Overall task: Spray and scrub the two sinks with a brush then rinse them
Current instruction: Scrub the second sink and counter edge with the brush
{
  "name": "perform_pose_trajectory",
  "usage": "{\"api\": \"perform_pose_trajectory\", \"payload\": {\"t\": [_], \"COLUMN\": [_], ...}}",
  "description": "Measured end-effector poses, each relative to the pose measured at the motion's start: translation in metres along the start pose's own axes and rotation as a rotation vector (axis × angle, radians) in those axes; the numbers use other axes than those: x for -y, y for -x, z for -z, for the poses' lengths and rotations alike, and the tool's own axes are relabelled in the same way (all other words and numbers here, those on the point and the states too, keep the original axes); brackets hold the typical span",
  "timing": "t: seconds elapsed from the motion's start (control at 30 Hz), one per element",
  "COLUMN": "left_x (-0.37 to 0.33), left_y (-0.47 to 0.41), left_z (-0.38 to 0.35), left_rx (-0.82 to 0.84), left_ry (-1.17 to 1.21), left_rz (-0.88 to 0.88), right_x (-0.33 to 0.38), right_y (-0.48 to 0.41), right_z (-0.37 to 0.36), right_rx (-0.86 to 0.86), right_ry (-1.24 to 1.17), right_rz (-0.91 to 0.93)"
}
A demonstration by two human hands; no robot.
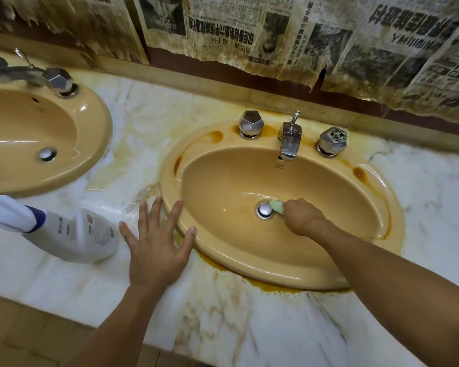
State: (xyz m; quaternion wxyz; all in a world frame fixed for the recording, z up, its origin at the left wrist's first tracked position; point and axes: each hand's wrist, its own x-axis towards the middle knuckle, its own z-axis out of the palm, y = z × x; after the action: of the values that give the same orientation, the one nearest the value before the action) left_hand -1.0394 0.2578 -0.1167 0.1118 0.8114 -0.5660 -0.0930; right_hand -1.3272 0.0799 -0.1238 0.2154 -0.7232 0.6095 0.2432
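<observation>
Now, through the head camera, I see the right hand point(302, 217) clenched round the pale green brush point(276, 207). Its tip pokes past the fingers onto the drain point(264, 210) of the right sink point(249, 263). The left hand point(157, 242) lies flat, fingers splayed, on the counter point(223, 327) beside the spray bottle point(90, 234).

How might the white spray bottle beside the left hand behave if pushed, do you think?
The spray bottle looks like rigid plastic, so probably stiff. The counter around it gleams wet, so it may slide readily and feel slippery.
</observation>
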Motion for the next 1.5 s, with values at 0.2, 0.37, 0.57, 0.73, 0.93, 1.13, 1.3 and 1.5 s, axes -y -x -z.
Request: {"api": "perform_pose_trajectory", "payload": {"t": [0.2,0.37,0.57,0.73,0.93,1.13,1.3,1.5], "left_x": [0.002,0.002,0.002,0.003,-0.001,-0.001,-0.002,-0.002], "left_y": [-0.001,0.000,-0.001,-0.033,-0.079,-0.076,-0.077,-0.078], "left_z": [-0.003,0.000,0.007,0.021,0.026,0.011,0.011,0.008], "left_rx": [-0.005,0.019,0.038,0.025,0.166,0.048,0.037,0.023], "left_ry": [0.000,0.017,0.047,0.132,0.122,0.095,0.094,0.071], "left_rz": [-0.012,-0.016,-0.012,-0.037,-0.034,-0.041,-0.029,-0.032], "right_x": [0.011,0.005,0.000,-0.007,-0.005,-0.007,-0.015,-0.009], "right_y": [0.013,0.035,0.088,0.118,0.138,0.137,0.117,0.078], "right_z": [-0.004,-0.006,0.004,0.024,0.055,0.089,0.107,0.146], "right_rx": [0.045,0.108,-0.037,-0.238,-0.465,-0.682,-0.725,-0.571], "right_ry": [-0.050,-0.029,-0.280,-0.358,-0.443,-0.537,-0.624,-0.417], "right_rz": [-0.044,-0.024,-0.049,-0.093,-0.018,0.010,-0.034,0.077]}}
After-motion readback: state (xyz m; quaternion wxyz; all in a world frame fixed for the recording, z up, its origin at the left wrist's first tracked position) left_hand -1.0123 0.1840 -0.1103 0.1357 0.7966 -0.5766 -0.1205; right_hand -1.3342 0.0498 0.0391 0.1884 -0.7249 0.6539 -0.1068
